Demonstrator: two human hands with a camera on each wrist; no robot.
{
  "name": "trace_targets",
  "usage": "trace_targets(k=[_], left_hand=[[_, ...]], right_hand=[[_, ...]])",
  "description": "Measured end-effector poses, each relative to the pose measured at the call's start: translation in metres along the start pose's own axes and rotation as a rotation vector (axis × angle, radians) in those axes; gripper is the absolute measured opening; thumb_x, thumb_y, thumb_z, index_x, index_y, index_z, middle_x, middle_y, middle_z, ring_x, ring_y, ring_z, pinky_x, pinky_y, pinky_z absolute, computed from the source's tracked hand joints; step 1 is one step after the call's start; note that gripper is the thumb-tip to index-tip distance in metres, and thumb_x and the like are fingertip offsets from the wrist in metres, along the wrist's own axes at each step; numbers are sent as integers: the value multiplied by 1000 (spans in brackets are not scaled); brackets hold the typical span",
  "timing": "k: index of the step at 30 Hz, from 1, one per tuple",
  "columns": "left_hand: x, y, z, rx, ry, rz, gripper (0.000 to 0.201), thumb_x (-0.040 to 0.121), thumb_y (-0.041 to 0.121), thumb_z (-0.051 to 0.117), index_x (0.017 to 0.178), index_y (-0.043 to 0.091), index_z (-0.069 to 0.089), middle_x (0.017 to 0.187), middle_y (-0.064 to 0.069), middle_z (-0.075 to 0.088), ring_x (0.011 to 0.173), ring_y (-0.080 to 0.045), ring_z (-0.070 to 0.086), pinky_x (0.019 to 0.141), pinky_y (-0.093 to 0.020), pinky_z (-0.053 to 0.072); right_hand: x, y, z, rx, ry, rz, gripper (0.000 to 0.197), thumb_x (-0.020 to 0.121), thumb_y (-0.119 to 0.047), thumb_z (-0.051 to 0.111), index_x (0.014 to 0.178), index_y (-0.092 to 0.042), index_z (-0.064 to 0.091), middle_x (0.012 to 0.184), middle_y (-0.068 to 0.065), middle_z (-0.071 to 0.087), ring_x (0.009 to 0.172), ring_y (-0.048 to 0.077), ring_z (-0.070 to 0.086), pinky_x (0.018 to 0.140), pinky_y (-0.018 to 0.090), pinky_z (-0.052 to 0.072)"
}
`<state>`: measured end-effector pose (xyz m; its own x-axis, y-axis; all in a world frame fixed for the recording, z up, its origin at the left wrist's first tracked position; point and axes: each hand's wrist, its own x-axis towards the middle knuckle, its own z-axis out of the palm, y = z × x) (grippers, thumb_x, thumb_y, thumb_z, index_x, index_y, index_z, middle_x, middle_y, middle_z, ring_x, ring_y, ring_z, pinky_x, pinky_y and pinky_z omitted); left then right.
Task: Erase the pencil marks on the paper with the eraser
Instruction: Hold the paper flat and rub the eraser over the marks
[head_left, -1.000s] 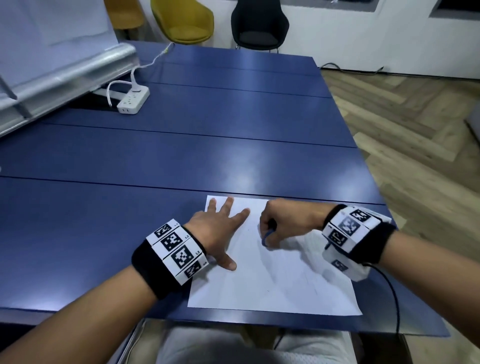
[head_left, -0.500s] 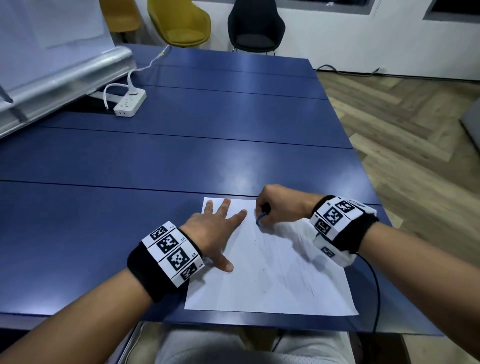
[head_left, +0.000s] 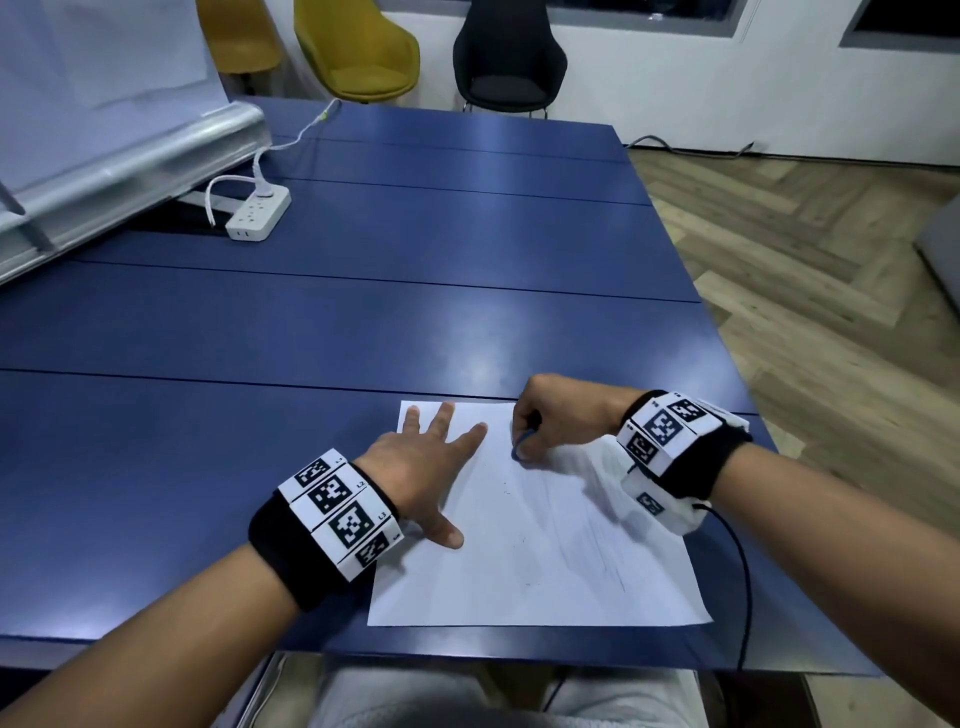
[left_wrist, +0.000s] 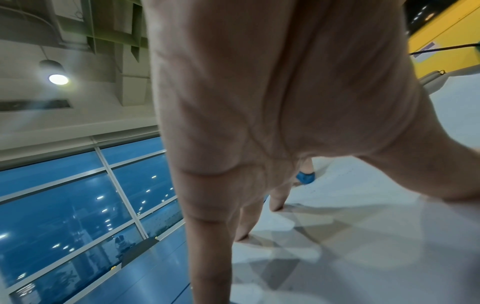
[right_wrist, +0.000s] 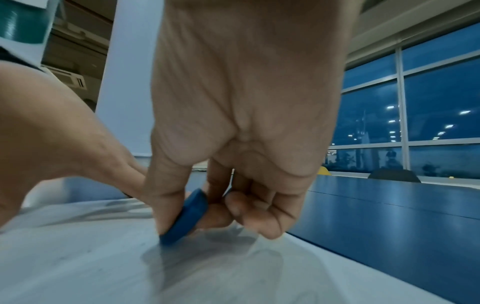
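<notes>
Since the earlier frames, the blue eraser, pinched by the right hand, is being carried toward the far edge of the paper; remaining pencil marks are lying nearer the person, while the sheet is being pressed by the flat, spread left hand.

A white sheet of paper lies flat under both hands, faint grey pencil marks streaking the area beneath the right wrist. A small blue eraser, flat and rounded, stands tilted on its lower edge against the sheet, pinched in the right hand, just beside the left hand's spread fingers.
</notes>
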<state>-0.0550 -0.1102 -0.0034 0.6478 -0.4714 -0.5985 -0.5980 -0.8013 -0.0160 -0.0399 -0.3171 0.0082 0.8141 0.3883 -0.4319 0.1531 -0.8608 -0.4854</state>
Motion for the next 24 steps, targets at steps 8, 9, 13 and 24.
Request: trace_targets(k=[8, 9, 13, 24], left_hand=[[-1, 1, -3, 4, -12, -1, 129, 72, 54, 81, 154, 37, -17, 162, -5, -24, 149, -40, -11, 106, -53, 37], [-1, 1, -3, 4, -11, 0, 129, 72, 54, 81, 154, 37, -17, 162, -5, -24, 150, -40, -11, 106, -53, 37], [-1, 2, -3, -3, -13, -1, 129, 72, 53, 81, 154, 37, -17, 162, -5, -25, 149, -39, -12, 106, -52, 38], [-1, 0, -1, -8, 3, 7, 128, 72, 53, 81, 155, 36, -16, 162, -5, -24, 150, -39, -12, 107, -51, 36]], right_hand=[[-3, -3, 3, -23, -72, 15, 6, 75, -17, 75, 78, -12, 76, 77, -4, 76, 65, 4, 64, 71, 31, 57], [0, 1, -2, -29, 28, 31, 7, 76, -17, 74, 79, -11, 75, 78, -4, 75, 67, 5, 64, 72, 32, 57], [-2, 0, 1, -21, -18, 28, 6, 73, -16, 73, 78, -12, 74, 76, -5, 75, 66, 6, 65, 71, 32, 58], [-14, -15, 17, -44, -271, -27, 8, 72, -17, 79, 76, -12, 75, 75, -6, 76, 65, 0, 66, 73, 32, 58]])
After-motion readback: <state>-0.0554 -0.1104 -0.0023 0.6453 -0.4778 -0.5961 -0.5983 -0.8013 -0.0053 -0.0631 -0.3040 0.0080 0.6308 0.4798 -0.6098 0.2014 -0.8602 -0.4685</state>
